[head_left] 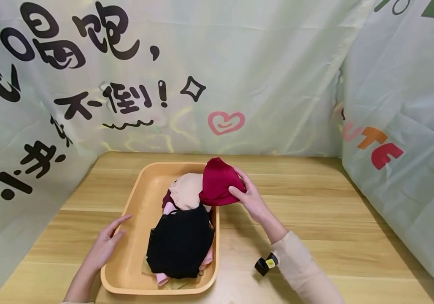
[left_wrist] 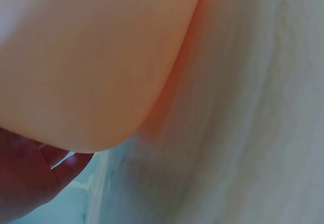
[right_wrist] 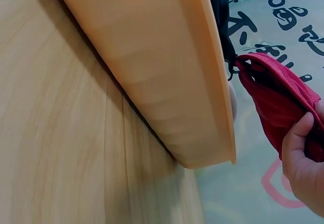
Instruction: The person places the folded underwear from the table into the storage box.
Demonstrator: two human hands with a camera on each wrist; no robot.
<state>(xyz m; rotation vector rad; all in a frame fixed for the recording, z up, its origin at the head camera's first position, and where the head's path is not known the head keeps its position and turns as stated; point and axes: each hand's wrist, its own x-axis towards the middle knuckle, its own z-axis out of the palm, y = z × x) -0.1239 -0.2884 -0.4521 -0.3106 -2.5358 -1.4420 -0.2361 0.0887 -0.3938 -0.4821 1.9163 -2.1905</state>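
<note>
In the head view my right hand (head_left: 252, 198) grips a dark red piece of clothing (head_left: 218, 183) by its right edge, thumb on the near side. This garment hangs above the far right rim of an orange-tan plastic tray (head_left: 135, 236). The right wrist view shows the red cloth (right_wrist: 273, 97) opening into folds between thumb and fingers. Inside the tray lie a black garment with thin straps (head_left: 180, 242) and a pale beige one (head_left: 189, 190), with pink cloth (head_left: 205, 258) partly hidden beneath. At the tray's left rim, my left hand (head_left: 104, 245) has loosely extended fingers.
A small black object with a yellow label (head_left: 267, 264) sits on the wooden table (head_left: 315, 202) by the right sleeve. A printed curtain (head_left: 277, 84) encloses the table's back and both sides. The tray's left half shows bare floor.
</note>
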